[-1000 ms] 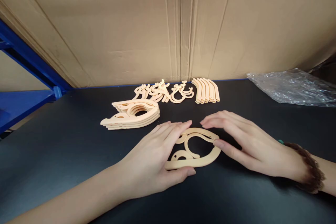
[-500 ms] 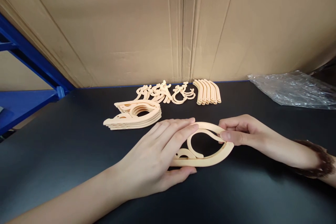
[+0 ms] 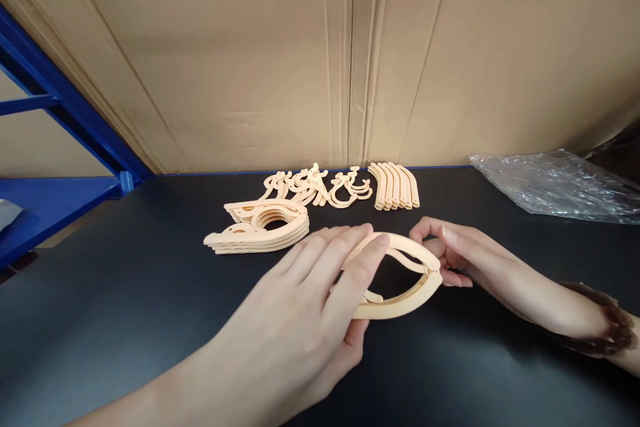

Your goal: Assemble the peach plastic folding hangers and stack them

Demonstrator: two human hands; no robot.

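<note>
A beige folding clothes hanger (image 3: 400,309), folded into a loop, is held just above the black tabletop. My left hand (image 3: 305,300) grips its left part, fingers over the top and thumb underneath, hiding that end. Beside the hanger's hinged right tip is my right hand (image 3: 465,253), its thumb lifted off and its fingers loosely bent. One finger reaches close behind the tip; whether it touches is unclear. Left of centre lies a stack of folded hangers (image 3: 265,237).
Behind the stack are several loose beige hooks (image 3: 320,190) in a pile. A row of curved hanger arms (image 3: 393,187) lies to their right. Clear plastic wrap (image 3: 555,187) is at the back right. A cardboard wall (image 3: 240,67) and a blue metal frame (image 3: 75,127) border the table (image 3: 125,287).
My right thumb has come off the hanger's right tip. The left hand has shifted slightly right over the hanger, covering more of it. The camera view has tilted up slightly.
</note>
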